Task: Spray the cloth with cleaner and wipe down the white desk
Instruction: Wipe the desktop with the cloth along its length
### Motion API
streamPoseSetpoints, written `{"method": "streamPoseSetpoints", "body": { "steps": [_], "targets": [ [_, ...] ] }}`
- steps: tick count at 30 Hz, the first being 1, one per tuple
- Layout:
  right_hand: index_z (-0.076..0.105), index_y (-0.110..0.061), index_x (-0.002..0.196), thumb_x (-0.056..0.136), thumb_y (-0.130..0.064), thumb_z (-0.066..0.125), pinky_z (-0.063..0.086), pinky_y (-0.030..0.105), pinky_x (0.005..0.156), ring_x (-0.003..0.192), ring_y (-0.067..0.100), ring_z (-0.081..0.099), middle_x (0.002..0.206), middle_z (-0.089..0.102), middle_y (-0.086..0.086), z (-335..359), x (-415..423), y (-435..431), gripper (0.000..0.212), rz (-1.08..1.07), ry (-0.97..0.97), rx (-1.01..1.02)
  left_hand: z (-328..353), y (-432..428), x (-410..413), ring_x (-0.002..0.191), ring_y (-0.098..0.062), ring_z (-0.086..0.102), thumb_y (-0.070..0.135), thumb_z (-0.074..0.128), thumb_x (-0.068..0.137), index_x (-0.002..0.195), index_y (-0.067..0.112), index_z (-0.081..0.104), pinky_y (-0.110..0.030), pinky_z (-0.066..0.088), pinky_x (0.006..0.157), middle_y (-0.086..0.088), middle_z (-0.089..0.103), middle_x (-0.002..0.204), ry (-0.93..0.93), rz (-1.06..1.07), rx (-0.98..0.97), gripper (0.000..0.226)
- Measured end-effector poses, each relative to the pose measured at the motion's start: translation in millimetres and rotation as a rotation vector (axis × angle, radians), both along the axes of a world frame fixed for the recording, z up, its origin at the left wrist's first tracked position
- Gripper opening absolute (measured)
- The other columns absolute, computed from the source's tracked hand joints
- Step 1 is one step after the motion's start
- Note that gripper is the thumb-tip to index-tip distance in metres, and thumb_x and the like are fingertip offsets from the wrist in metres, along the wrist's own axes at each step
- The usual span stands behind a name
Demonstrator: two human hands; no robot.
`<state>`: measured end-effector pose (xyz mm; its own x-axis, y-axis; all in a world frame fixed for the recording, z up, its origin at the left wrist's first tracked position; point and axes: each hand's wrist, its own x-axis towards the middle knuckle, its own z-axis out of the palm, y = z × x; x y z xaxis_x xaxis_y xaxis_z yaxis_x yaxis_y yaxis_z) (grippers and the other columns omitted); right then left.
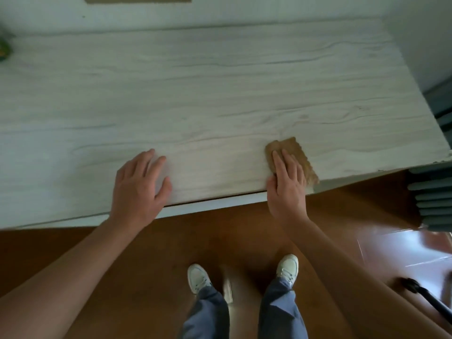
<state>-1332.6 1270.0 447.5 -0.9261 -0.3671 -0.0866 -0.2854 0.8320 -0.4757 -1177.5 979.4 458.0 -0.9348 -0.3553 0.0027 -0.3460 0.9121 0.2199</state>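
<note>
The white wood-grain desk [208,89] fills the upper half of the head view. A folded tan cloth [297,152] lies flat near the desk's front edge, right of centre. My right hand [286,189] presses on the cloth with straight fingers, covering its near half. My left hand [140,184] rests flat on the bare desktop near the front edge, fingers spread, holding nothing. No spray bottle shows clearly.
A green object [4,48] sits blurred at the desk's far left edge. Grey slatted furniture [433,201] stands right of the desk. Brown floor [146,253] lies below, with my white shoes [287,265] and a black pole [425,299] at lower right.
</note>
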Motion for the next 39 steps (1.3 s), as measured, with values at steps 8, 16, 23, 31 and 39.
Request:
{"method": "streamPoseSetpoints", "body": {
  "steps": [8,16,23,31,39],
  "targets": [
    [0.029,-0.021,0.156,0.103,-0.022,0.042,0.014,0.050,0.124,0.151,0.026,0.015,0.164,0.023,0.004,0.7,49.7,-78.3,0.055,0.101,0.019,0.038,0.3,-85.4,102.1,0.145,-0.038,0.039,0.048,0.035,0.101,0.147,0.011,0.049,-0.056,0.037,0.114,-0.017,0.042,0.156,-0.109,0.118,-0.095,0.061],
    [0.022,-0.020,0.159,0.104,-0.023,0.038,0.004,0.043,0.126,0.153,0.021,0.005,0.166,0.016,0.004,3.4,94.2,-155.2,0.058,0.253,-0.003,0.033,-8.2,-123.4,138.4,0.144,-0.039,0.041,0.046,0.034,0.102,0.148,0.009,0.049,-0.056,0.035,0.115,-0.019,0.045,0.155,-0.071,0.223,-0.124,0.061],
    [0.021,-0.022,0.159,0.104,-0.025,0.038,0.000,0.039,0.125,0.153,0.021,0.003,0.166,0.015,0.002,-0.1,138.5,-227.4,0.057,0.344,0.003,0.024,-8.3,-172.6,172.7,0.146,-0.036,0.040,0.046,0.037,0.102,0.149,0.011,0.048,-0.053,0.034,0.117,-0.017,0.044,0.157,-0.038,0.289,-0.130,0.060],
    [0.028,-0.021,0.157,0.103,-0.023,0.040,0.010,0.046,0.126,0.153,0.024,0.011,0.165,0.022,0.003,0.4,203.1,-322.5,0.055,0.273,0.020,0.017,-14.4,-249.1,238.0,0.152,-0.032,0.035,0.044,0.037,0.105,0.152,0.010,0.045,-0.049,0.032,0.120,-0.015,0.039,0.162,-0.023,0.161,-0.065,0.059],
    [0.023,-0.021,0.158,0.103,-0.024,0.037,0.011,0.045,0.126,0.153,0.023,0.010,0.165,0.020,0.002,1.6,271.5,-411.3,0.057,0.297,0.005,0.010,-15.7,-287.2,261.6,0.147,-0.032,0.042,0.047,0.043,0.105,0.148,0.007,0.050,-0.046,0.035,0.120,-0.016,0.046,0.157,0.043,0.020,-0.049,0.059]
  ]
}}
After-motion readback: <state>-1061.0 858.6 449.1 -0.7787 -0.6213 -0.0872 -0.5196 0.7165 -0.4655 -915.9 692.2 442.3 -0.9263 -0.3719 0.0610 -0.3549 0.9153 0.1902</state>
